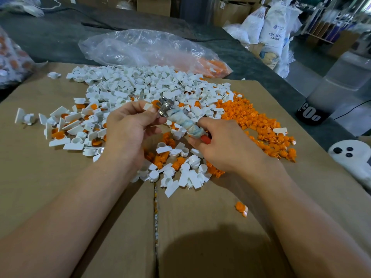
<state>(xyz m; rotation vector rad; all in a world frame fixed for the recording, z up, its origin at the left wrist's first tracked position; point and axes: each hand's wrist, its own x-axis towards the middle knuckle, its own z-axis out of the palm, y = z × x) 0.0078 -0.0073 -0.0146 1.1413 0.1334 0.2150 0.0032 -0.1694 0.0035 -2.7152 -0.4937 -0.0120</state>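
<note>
Resin sacks (275, 31), cartons (153, 6), perhaps warehouse

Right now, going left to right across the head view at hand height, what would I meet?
White plastic parts, left hand, wrapped tool, right hand, orange parts, white disc with black dots.

**One camera, worn on your head**

You have a single wide-angle view that looks forward and down from your own head. It sits close to the work. Your forearms run in from the bottom corners, and your left hand (128, 125) and right hand (224, 145) meet on the wrapped tool (186, 121) just above the middle. The cardboard (60, 187) fills the lower frame, the pile of plastic parts (140, 83) lies beyond it, and the sacks (275, 31) stand far off at top right.
</note>
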